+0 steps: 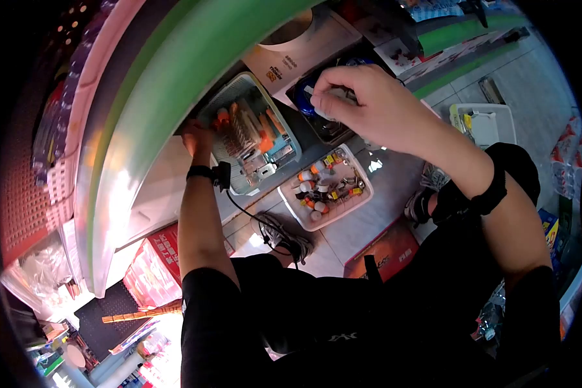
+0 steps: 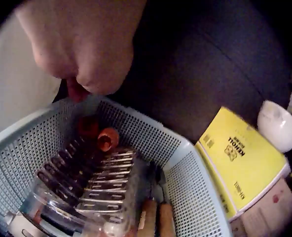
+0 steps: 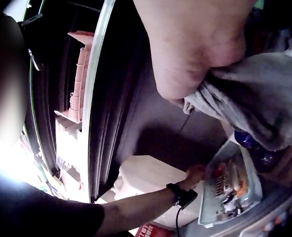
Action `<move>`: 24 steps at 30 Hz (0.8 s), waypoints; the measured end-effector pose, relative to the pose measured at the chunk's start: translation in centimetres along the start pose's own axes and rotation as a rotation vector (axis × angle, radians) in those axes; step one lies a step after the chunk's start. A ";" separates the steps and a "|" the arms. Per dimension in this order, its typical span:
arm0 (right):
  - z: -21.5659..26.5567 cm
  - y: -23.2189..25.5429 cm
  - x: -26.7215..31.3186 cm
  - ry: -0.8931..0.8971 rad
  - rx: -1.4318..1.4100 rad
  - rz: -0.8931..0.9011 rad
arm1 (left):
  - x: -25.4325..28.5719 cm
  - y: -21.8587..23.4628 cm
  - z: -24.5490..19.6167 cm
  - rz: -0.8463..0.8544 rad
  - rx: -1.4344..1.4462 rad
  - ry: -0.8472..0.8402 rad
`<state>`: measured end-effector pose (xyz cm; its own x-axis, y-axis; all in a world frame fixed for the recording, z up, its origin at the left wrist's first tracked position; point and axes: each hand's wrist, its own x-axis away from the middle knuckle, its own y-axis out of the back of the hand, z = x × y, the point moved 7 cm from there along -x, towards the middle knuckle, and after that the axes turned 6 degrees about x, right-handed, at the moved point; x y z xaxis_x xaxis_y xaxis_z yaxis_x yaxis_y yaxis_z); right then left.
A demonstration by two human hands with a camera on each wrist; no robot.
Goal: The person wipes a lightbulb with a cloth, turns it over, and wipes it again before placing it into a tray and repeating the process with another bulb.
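Gripping grey cloth (image 3: 264, 94), dark shelf (image 2: 185, 74), tiled floor (image 1: 537, 81)

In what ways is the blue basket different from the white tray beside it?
The basket is pale blue; the tray is white. The basket's walls have many small holes; the tray's look solid. The basket holds tan-handled things; the tray holds small loose pieces, some orange. Both are open-topped.

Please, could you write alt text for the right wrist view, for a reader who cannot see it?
The person's right hand grips a crumpled grey cloth, close to the camera. Below, their left hand is at the edge of a pale blue, rectangular plastic basket holding assorted items.
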<state>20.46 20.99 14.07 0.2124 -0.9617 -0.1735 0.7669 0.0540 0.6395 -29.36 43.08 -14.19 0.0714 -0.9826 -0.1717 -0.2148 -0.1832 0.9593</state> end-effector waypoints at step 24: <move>7.5 -3.4 7.4 0.165 -0.321 0.474 | 32.5 31.9 -30.1 0.135 1.254 -0.003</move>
<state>14.88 11.63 16.24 0.6478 -0.7598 -0.0550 0.7049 0.5705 0.4214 -4.60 6.29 17.58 -0.0253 -0.9955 -0.0912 -0.9951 0.0164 0.0976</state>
